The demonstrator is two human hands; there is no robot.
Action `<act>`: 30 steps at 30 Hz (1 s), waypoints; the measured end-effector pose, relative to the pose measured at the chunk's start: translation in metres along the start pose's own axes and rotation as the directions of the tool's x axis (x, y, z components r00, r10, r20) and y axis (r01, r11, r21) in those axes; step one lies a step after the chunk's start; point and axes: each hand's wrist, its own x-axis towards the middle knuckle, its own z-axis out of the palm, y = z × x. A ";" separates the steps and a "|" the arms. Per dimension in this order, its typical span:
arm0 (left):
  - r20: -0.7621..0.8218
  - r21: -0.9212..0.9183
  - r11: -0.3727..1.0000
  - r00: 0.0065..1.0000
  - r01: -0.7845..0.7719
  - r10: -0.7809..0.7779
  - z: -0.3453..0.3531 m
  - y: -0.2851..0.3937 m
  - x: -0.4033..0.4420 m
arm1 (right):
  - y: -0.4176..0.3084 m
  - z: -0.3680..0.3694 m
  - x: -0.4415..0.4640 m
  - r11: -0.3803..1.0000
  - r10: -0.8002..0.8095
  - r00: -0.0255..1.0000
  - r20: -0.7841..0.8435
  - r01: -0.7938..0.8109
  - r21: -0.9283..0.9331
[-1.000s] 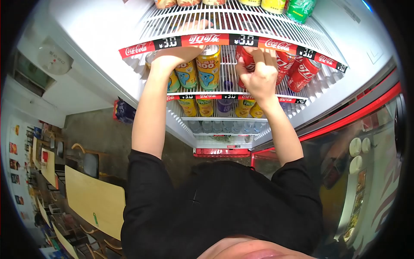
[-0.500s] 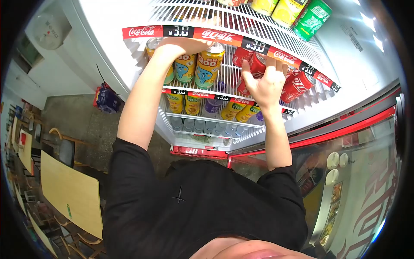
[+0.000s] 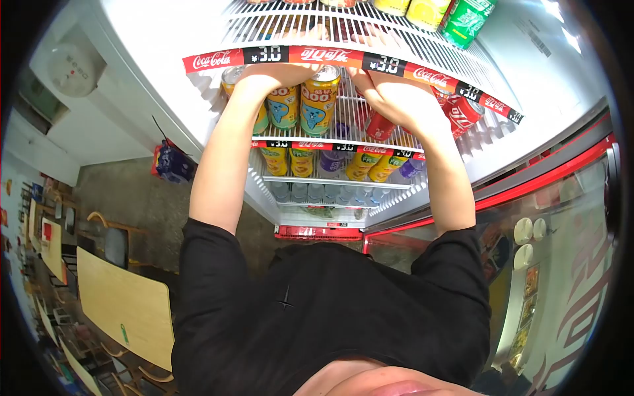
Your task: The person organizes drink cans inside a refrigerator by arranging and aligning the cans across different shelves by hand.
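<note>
- Have left hand (image 3: 288, 72) under the upper wire shelf (image 3: 254, 36), by the tops of yellow Qoo cans (image 3: 319, 105); cannot tell whether spread or pinching behind wires and price strip (image 3: 340, 55).
- Have right hand (image 3: 371, 82) under the same shelf, near red cans (image 3: 379, 125); cannot tell its grip either.
- Find Qoo cans at left and red cans at right on the middle shelf, partly covered by both forearms.
- See a green can (image 3: 470, 23) and yellow cans (image 3: 426, 13) overhead.
- See more drinks below, behind a second price strip (image 3: 310, 144).
- Have glass door (image 3: 548, 191) ajar at right.
</note>
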 end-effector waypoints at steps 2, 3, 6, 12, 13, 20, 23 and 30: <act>-0.074 0.009 0.999 0.997 -0.037 0.038 0.005 -0.004 0.000 | 0.004 0.007 0.003 0.998 -0.044 0.998 -0.048 0.042 -0.047; -0.083 0.045 0.997 0.994 -0.068 0.072 -0.009 0.009 -0.004 | 0.007 0.015 0.004 0.999 -0.020 0.999 -0.041 0.018 -0.035; -0.123 0.092 0.990 0.985 -0.107 0.118 -0.012 0.013 -0.006 | 0.007 0.010 0.004 0.998 0.057 0.997 0.052 -0.057 0.017; 0.114 0.018 0.998 0.992 0.058 -0.060 -0.039 0.035 -0.006 | 0.015 0.003 0.018 0.989 0.021 0.979 0.201 -0.049 0.136; 0.113 0.047 0.998 0.993 0.036 -0.041 -0.037 0.032 -0.006 | 0.018 0.005 0.021 0.987 0.002 0.980 0.199 -0.034 0.157; -0.184 0.203 0.963 0.959 -0.179 0.217 0.009 -0.013 0.001 | 0.037 0.027 0.041 0.968 -0.155 0.987 0.031 0.146 0.206; -0.197 0.337 0.918 0.938 -0.208 0.285 0.014 -0.020 0.003 | 0.044 0.046 0.048 0.957 -0.195 0.978 -0.071 0.205 0.206; -0.335 0.305 0.901 0.851 -0.309 0.405 0.025 -0.030 0.010 | 0.051 0.064 0.043 0.979 -0.197 0.963 -0.184 0.203 0.015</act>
